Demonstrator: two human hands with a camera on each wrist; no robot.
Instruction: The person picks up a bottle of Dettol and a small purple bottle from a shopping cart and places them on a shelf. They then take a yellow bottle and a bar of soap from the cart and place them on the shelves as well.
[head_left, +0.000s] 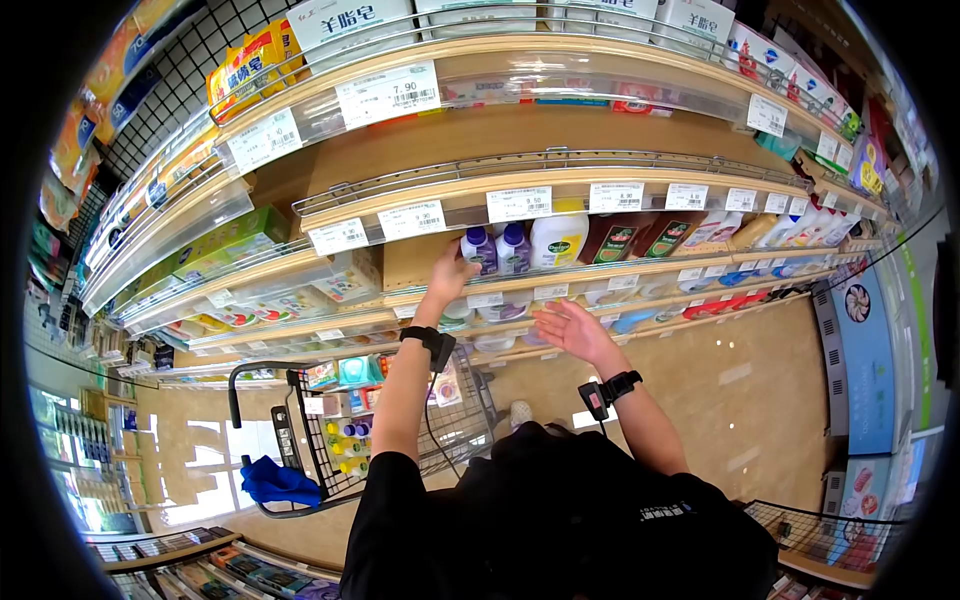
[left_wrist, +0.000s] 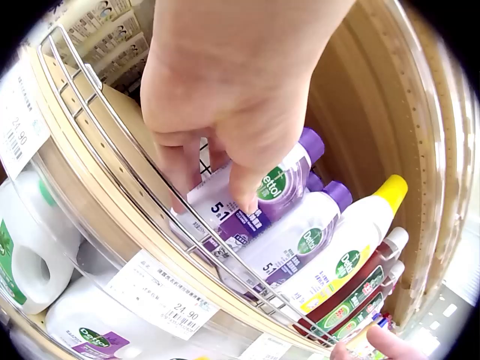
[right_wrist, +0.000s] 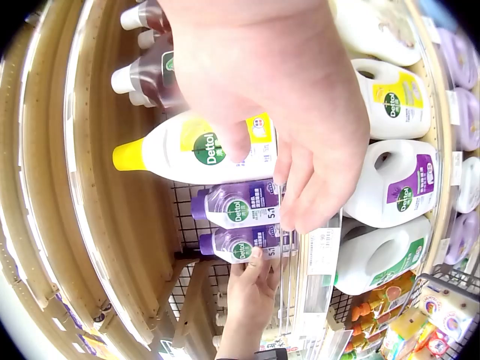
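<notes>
Toward the left on the shelf (head_left: 412,265), left hand's (head_left: 452,274) grip is round a purple-capped Dettol bottle (head_left: 480,253); I'd lift it clear of the wire rail (left_wrist: 154,178); right hand's (head_left: 577,332) empty, relaxed.

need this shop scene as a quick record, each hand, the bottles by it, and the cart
left hand: grips a purple-capped Dettol bottle
right hand: fingers extended, holding nothing, in front of the shelving
beside the held bottle: a second purple-capped bottle
next along: white bottle with yellow cap, then brown bottles
cart: below the left arm in the head view, carrying yellow-capped bottles and other goods
cart handle: blue cloth draped there
</notes>
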